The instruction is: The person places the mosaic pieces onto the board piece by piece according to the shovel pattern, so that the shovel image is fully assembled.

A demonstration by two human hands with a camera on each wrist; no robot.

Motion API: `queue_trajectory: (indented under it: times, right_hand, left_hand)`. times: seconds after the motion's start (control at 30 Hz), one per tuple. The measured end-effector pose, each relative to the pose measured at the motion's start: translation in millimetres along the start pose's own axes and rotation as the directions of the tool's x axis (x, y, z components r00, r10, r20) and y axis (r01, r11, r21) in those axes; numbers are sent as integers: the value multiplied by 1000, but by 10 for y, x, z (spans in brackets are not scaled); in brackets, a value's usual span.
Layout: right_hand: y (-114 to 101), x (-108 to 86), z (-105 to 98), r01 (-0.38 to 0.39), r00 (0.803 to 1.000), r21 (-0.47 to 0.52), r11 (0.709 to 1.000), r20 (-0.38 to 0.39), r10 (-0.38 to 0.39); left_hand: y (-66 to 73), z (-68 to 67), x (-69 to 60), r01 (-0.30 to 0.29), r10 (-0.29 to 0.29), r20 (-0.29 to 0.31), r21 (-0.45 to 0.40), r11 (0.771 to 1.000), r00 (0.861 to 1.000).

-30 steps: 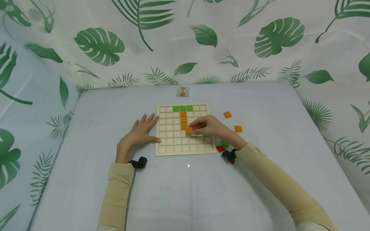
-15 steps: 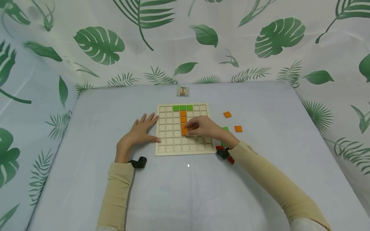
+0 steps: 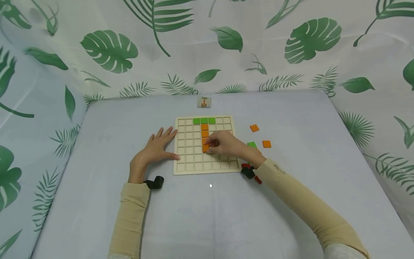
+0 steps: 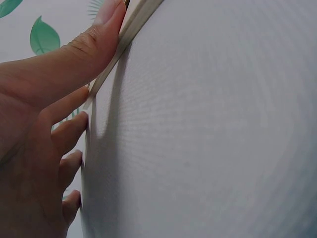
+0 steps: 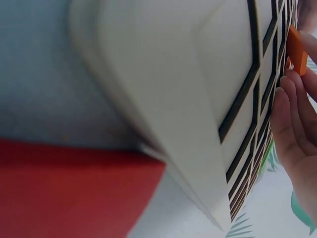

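A pale wooden board [image 3: 191, 167] with a square grid lies mid-table. Its top row holds a short run of green tiles [image 3: 204, 120], and a column of orange tiles [image 3: 205, 133] goes down from there. At that column's lower end my right hand [image 3: 226, 144] pinches an orange square tile [image 5: 296, 51] between thumb and fingers. The tile stands over the grid cell; whether it is seated is hard to tell. My left hand [image 3: 154, 149] is spread flat beside the board, its thumb [image 4: 106, 29] and fingertips touching the left edge.
Two loose orange tiles [image 3: 266, 144] lie right of the board. Nearer, a green tile [image 3: 252, 144] and red pieces [image 3: 246, 166] are partly hidden by the right wrist. Behind the board sits a small patterned card [image 3: 204, 102]. Leaf-printed cloth [image 3: 181, 57] rises behind the table.
My right hand has moved left with the orange tile, from beside the orange column to its lower end, and is now almost still. The left hand has stayed at the board's edge.
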State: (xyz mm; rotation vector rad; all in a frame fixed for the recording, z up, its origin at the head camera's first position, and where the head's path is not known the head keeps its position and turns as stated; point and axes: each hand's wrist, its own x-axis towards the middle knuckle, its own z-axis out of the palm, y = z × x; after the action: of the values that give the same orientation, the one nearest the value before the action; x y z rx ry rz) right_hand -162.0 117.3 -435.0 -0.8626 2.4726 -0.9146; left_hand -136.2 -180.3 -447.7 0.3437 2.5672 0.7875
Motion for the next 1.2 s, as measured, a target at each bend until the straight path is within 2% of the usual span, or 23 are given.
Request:
queue_trajectory:
  times: [0.17, 0.37, 0.77, 1.07, 1.2]
  right_hand:
    - [-5, -3, 25, 76, 996, -82, 994, -35, -79]
    - [-7, -7, 51, 114, 991, -128, 985, -60, -123]
    - [-20, -32, 67, 105, 991, -118, 987, -66, -114]
    - [-30, -84, 55, 60, 994, -50, 997, -94, -64]
    - [-43, -103, 43, 66, 992, -32, 997, -102, -69]
  left_hand:
    - [-8, 5, 2, -2, 2, -1, 5, 1000, 1000]
    - [-9, 2, -4, -8, 7, -4, -6, 1000, 1000]
    - [-8, 6, -8, -12, 12, -5, -11, 1000, 1000]
    - [-21, 21, 7, -7, 7, -7, -5, 1000, 1000]
    - [-24, 21, 15, -6, 6, -6, 5, 1000, 1000]
